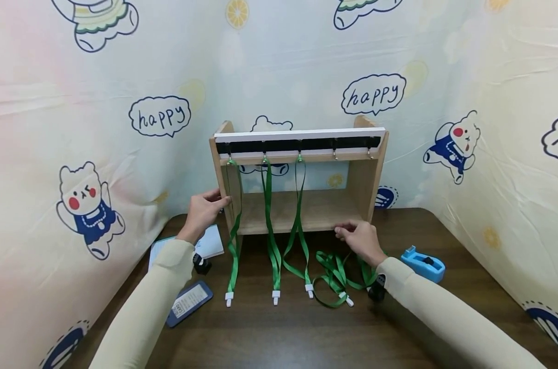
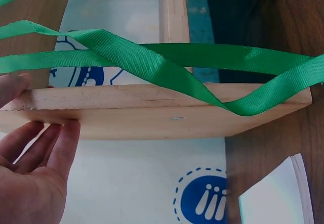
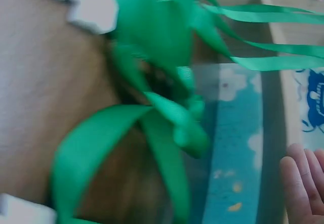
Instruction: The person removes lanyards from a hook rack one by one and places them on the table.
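- One dark brown wooden bench (image 1: pixel 279 343) bears the load; any shift of what stands on it is best made slowly and level.
- One pale wooden, box-shaped rack (image 1: pixel 330 205) stands upright on the bench, with both hands at it. The step in hand looks like steadying or adjusting it, so even pressure from both sides should keep it from twisting.
- A white rail with a black band (image 1: pixel 316 144) runs along the rack's top front; keeping it level should keep its hooks loaded safely.
- Three long green ribbon lanyards (image 1: pixel 268 205) hang down the rack's front, at its left and middle. The leftmost passes close by the left hand, so watch that it isn't pinched against the panel.
- Loose green ribbon (image 1: pixel 335 266) lies heaped before the rack's right half; whether it is one lanyard or several, I cannot tell. Its loops could snag the right wrist.
- The left hand (image 1: pixel 202 210) grips the rack's left side panel, thumb and fingers on opposite faces: a sound hold.
- The right hand (image 1: pixel 362 241) is narrow, fingertips at the rack's lower front edge; whether it pinches the board, I cannot tell. A firm, flat contact would serve better.
- Two bare metal hooks (image 1: pixel 335 151) sit at the rack's upper right; keep fingers clear.
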`<state>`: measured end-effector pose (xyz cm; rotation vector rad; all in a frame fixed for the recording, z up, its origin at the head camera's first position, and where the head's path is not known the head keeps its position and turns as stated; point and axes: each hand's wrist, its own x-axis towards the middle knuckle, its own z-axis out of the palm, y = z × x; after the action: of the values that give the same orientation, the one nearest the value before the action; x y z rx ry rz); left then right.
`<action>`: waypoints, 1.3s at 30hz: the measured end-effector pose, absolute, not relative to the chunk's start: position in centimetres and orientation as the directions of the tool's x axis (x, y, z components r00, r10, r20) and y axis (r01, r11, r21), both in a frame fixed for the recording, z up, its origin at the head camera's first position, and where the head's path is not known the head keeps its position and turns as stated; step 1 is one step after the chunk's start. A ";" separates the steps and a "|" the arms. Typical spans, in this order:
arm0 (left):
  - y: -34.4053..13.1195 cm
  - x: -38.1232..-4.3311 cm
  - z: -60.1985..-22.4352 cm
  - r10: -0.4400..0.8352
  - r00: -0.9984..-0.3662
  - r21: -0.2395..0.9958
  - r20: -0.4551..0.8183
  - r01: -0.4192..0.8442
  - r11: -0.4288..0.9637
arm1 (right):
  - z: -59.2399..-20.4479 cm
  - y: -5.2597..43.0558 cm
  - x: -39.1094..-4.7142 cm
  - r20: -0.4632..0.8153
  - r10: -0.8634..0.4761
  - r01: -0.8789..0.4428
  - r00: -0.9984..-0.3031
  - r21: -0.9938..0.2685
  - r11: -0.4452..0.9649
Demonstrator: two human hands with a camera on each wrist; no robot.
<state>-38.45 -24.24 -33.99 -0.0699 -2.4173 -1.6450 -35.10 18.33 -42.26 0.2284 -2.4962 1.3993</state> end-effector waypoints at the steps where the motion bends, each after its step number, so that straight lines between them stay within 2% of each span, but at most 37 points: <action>1: -24.2 -38.4 -33.9 -0.080 -0.976 0.914 0.205 0.161 0.371 | -41.8 18.5 -35.1 0.318 -0.004 -0.275 -0.948 -0.813 0.513; 8: -24.1 -38.3 -33.8 -0.079 -0.975 0.913 0.206 0.163 0.375 | -38.9 19.5 -34.8 0.348 0.003 -0.303 -0.937 -0.821 0.484; 17: -24.1 -38.3 -33.7 -0.068 -0.975 0.908 0.212 0.170 0.383 | -34.8 20.2 -34.3 0.442 -0.071 -0.446 -0.894 -0.867 0.223; 26: -24.2 -38.3 -33.8 -0.072 -0.976 0.907 0.208 0.164 0.387 | -30.5 19.4 -33.4 0.528 -0.108 -0.538 -0.842 -0.837 0.097; 32: -24.3 -38.3 -33.8 -0.074 -0.976 0.911 0.203 0.160 0.381 | -27.9 17.9 -32.9 0.557 -0.142 -0.570 -0.818 -0.818 0.077; 39: -24.3 -38.4 -33.9 -0.078 -0.975 0.907 0.209 0.163 0.389 | -26.1 16.1 -33.1 0.562 -0.166 -0.584 -0.811 -0.793 0.170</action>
<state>-38.39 -24.26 -33.89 -0.0756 -2.4288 -1.6231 -33.07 16.08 -26.08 0.7138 -2.1070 1.6785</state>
